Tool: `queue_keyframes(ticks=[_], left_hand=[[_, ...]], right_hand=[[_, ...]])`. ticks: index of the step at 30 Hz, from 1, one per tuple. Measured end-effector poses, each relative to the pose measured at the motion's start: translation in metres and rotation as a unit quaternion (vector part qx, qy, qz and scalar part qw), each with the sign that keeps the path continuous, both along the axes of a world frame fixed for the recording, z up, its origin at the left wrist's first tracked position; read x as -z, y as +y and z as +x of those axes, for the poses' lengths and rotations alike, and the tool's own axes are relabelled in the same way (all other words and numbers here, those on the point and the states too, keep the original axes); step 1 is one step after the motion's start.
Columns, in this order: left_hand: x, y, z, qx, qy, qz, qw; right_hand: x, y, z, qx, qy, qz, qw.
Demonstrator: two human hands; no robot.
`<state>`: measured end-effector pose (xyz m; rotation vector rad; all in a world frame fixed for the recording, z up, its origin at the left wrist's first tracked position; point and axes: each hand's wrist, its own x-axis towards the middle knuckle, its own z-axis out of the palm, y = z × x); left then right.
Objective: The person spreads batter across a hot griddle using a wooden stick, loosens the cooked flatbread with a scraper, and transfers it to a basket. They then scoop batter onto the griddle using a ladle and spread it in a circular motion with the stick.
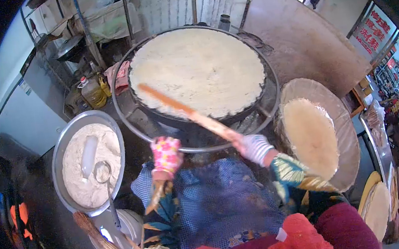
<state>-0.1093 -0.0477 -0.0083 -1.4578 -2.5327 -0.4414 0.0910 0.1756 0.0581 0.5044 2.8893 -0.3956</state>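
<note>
A large round griddle (264, 84) carries a thin pale sheet of batter (198, 66) across nearly its whole surface. My right hand (256, 147), in a striped glove, is closed around the near end of a long flat wooden stick (199, 117). The stick slants up to the left, its far end over the batter's left part. My left hand (166, 154), in a pink patterned glove, is at the metal ring (197, 149) around the griddle, on its near side. Its fingers look curled, but whether they hold the ring cannot be made out.
At left, a metal basin (57, 163) holds pale batter, a ladle (111, 197) and a whitish scoop. A brush (102, 237) lies below it. A lined basket (350, 142) with a round flatbread stands at right. An oil bottle (93, 93) is at upper left.
</note>
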Motion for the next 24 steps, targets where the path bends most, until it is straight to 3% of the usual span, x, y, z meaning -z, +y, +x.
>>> queue_keyframes(ticks=[2, 6, 8, 10, 12, 13, 14, 15, 16, 17, 19, 20, 22, 23, 24], left_hand=[[-0.012, -0.019, -0.025, -0.056, 0.04, 0.0, 0.998], [-0.035, -0.05, -0.048, -0.15, 0.099, -0.119, 0.977], [-0.033, -0.056, -0.028, -0.109, 0.101, -0.013, 0.989], [-0.052, -0.054, 0.026, -0.048, 0.084, 0.051, 0.994], [-0.037, -0.045, 0.076, 0.071, -0.01, 0.133, 0.988], [-0.046, -0.034, 0.102, 0.114, -0.111, 0.004, 0.987], [-0.016, -0.028, 0.124, 0.182, -0.104, -0.016, 0.978], [-0.001, -0.022, 0.142, 0.251, -0.177, -0.082, 0.948], [0.015, -0.019, 0.157, 0.315, -0.171, -0.035, 0.933], [0.013, -0.01, 0.173, 0.303, -0.171, -0.121, 0.93], [-0.01, 0.0, 0.178, 0.288, -0.179, -0.122, 0.933], [-0.024, 0.005, 0.177, 0.266, -0.157, -0.121, 0.943], [-0.024, 0.02, 0.164, 0.2, -0.08, -0.049, 0.975], [-0.032, 0.025, 0.153, 0.205, -0.081, 0.097, 0.971], [-0.03, 0.034, 0.143, 0.152, -0.042, 0.111, 0.981]], right_hand=[[0.009, 0.049, 0.03, 0.067, -0.003, 0.06, 0.996], [0.071, 0.153, 0.051, 0.2, 0.134, 0.003, 0.971], [0.038, 0.134, 0.043, 0.245, 0.173, 0.055, 0.952], [0.038, 0.099, 0.027, 0.286, 0.194, -0.011, 0.938], [0.057, 0.065, 0.019, 0.165, 0.321, -0.089, 0.928], [0.06, 0.043, 0.016, 0.125, 0.344, -0.137, 0.92], [0.042, 0.009, 0.014, 0.133, 0.303, -0.2, 0.922], [0.029, -0.013, 0.009, 0.138, 0.272, -0.282, 0.91], [0.01, -0.029, 0.006, 0.137, 0.238, -0.357, 0.893], [-0.009, -0.044, 0.003, 0.142, 0.2, -0.425, 0.871], [-0.012, -0.062, -0.004, 0.092, 0.219, -0.464, 0.854], [-0.016, -0.068, -0.002, 0.075, 0.23, -0.421, 0.874], [0.013, -0.055, -0.004, -0.037, 0.369, -0.224, 0.901], [0.02, -0.044, 0.003, -0.032, 0.315, -0.151, 0.937], [0.017, -0.034, 0.011, -0.027, 0.256, -0.078, 0.963]])
